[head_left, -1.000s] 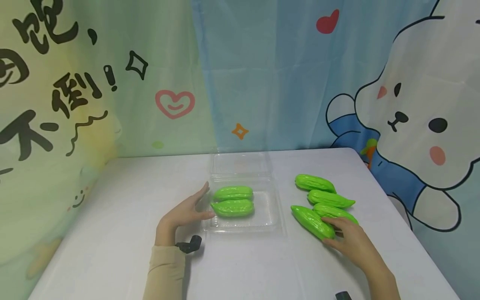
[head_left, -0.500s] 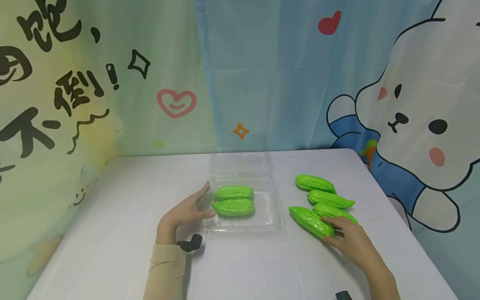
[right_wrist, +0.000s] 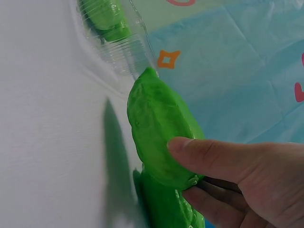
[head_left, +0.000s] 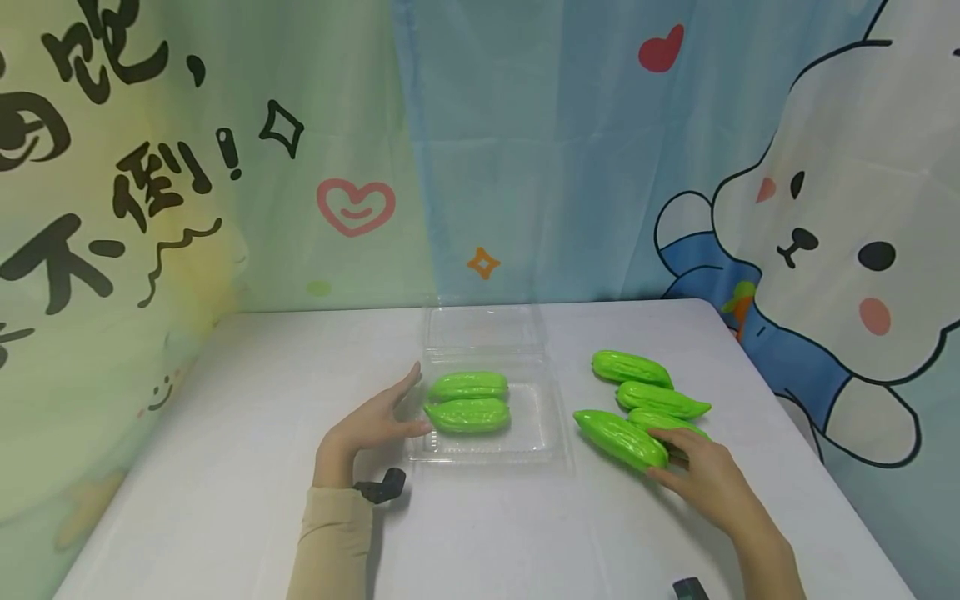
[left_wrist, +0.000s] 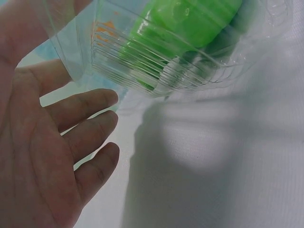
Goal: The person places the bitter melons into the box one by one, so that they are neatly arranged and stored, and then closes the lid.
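Observation:
My right hand [head_left: 701, 479] pinches a glossy green bitter melon [head_left: 618, 438] near its rear end. In the right wrist view the thumb lies across this bitter melon [right_wrist: 156, 118], its pointed tip raised apart from its shadow. My left hand [head_left: 375, 421] is at the left side of a clear plastic clamshell box [head_left: 536, 421], fingers spread, thumb by the near left corner. Two bitter melons, a far one [head_left: 468, 385] and a near one [head_left: 471, 415], lie side by side in the box's left part. The left wrist view shows the left palm [left_wrist: 38, 152] beside the ribbed wall.
Right of the box lie three more bitter melons: a back one [head_left: 632, 367], a middle one [head_left: 662, 400] and one partly hidden behind the right hand [head_left: 667, 422]. The box's lid [head_left: 482, 327] stands open toward the printed curtain [head_left: 487, 150]. A white cloth covers the table [head_left: 480, 533].
The bitter melon in my right hand has shifted slightly left, away from the one behind it. The left hand stays at the box's side.

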